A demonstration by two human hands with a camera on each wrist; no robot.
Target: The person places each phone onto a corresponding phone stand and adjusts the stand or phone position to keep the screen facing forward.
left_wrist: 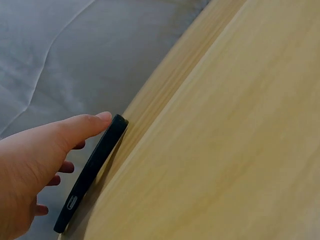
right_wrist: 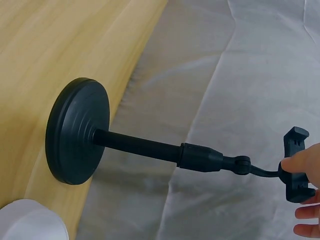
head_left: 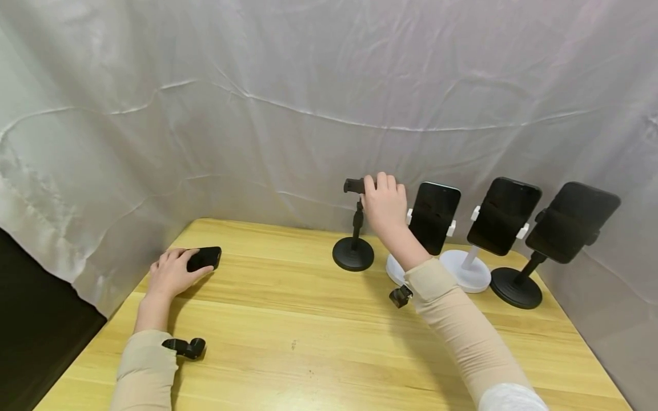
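At the table's left side my left hand (head_left: 172, 273) grips a dark phone (head_left: 208, 258) by its edges. In the left wrist view the phone (left_wrist: 92, 172) is edge-on, its charging port showing, with the thumb at one end and the other fingers partly hidden behind it. My right hand (head_left: 386, 204) holds the clamp (head_left: 353, 185) of a black phone stand (head_left: 353, 254) at the back of the table. The right wrist view shows the thumb on the bracket of this clamp (right_wrist: 295, 142), fingers beyond it; no phone sits there. The stand's round base is on the table.
Right of my right hand, two white stands (head_left: 473, 274) and another black stand (head_left: 516, 288) each carry a dark phone, such as the middle phone (head_left: 504, 217). A grey curtain (head_left: 288, 114) hangs behind the wooden table (head_left: 288, 319). My right forearm passes before the nearest white stand.
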